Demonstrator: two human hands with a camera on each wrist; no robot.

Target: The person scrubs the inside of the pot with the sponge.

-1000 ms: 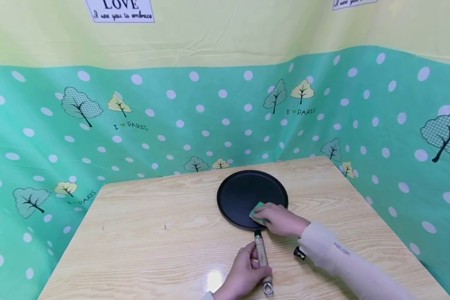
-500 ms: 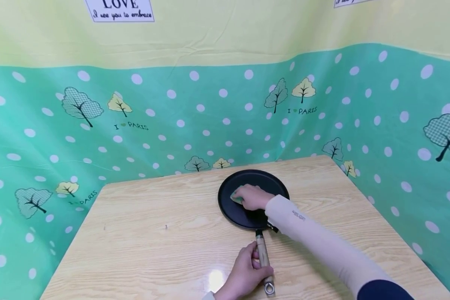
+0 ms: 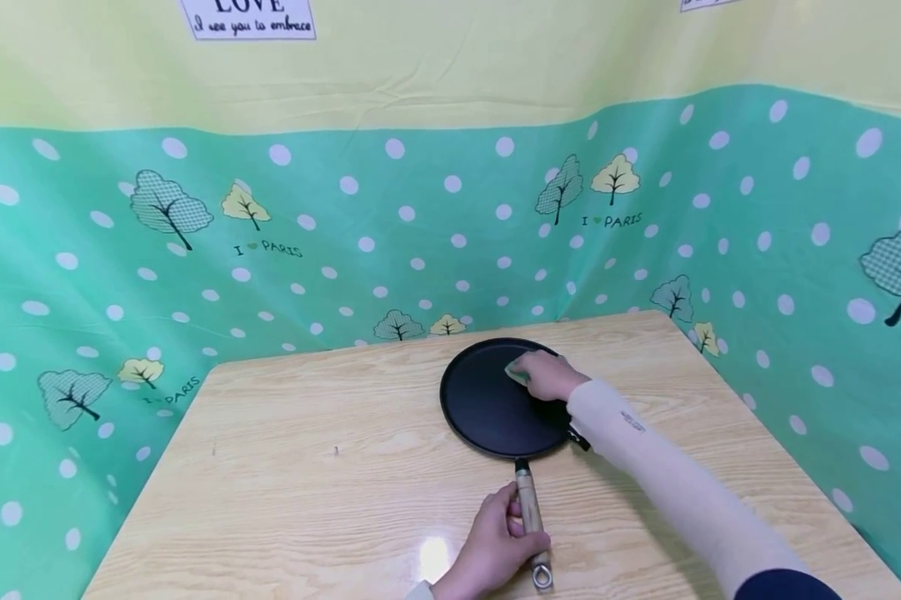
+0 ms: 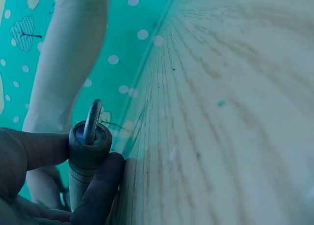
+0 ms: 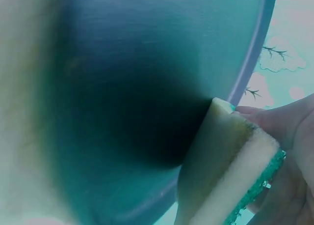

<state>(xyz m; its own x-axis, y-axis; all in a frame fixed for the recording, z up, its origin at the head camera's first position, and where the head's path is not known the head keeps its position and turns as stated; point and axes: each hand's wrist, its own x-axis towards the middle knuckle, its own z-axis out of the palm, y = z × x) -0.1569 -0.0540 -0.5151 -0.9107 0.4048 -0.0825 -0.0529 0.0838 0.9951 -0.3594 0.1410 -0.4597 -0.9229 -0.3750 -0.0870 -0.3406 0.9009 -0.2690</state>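
A flat black frying pan (image 3: 488,404) lies on the wooden table, its wooden handle (image 3: 529,504) pointing toward me. My left hand (image 3: 493,540) grips that handle, thumb on one side and fingers on the other; the left wrist view shows the handle's metal hanging ring (image 4: 92,122) sticking out past the fingers. Over the right part of the pan, my right hand (image 3: 546,375) pinches a sponge (image 3: 518,372). In the right wrist view the sponge (image 5: 230,171) has a pale body and a green scouring side, with its pale edge against the pan's surface (image 5: 147,112).
The light wooden table (image 3: 307,500) stands against a green and yellow curtain (image 3: 307,208) printed with dots and trees. A black wrist strap piece (image 3: 579,439) shows under the right sleeve (image 3: 645,450). Bright light reflects near the left hand.
My right hand with the sponge went from the pan's near right side up and left across the pan, then back to the right. My left hand stays on the handle.
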